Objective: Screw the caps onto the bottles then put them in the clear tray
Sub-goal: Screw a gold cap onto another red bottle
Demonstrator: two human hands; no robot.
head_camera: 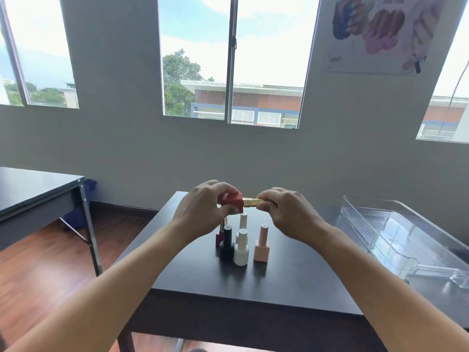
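**A:** What do the hands hold?

**B:** The left hand point(203, 212) grips a red bottle point(232, 206), a small square block, with the fingers curled round its body. The right hand point(286, 212) pinches a gold cap point(251, 202) between thumb and fingertips. Both things lie sideways in the air above the worktop point(291, 275), and the cap meets the neck end of the bottle. I cannot tell if the thread is engaged.

**A:** How will it handle, do you think?

**B:** I judge it light and stiff, probably glass, so it may break if it falls. The flat sides give the left hand a sure hold against turning. The cap is smooth and shiny, so maybe slippery. It is better to pinch it firmly and turn gently, so that the thread does not cross.

**A:** And around the hands?

**B:** Just below them other bottles stand upright, and they look capped: a black bottle point(226, 243), a white bottle point(241, 250), a pink bottle point(261, 247), and two more behind, partly hidden. The clear tray point(396, 232) lies well apart on the right, beyond the right hand.
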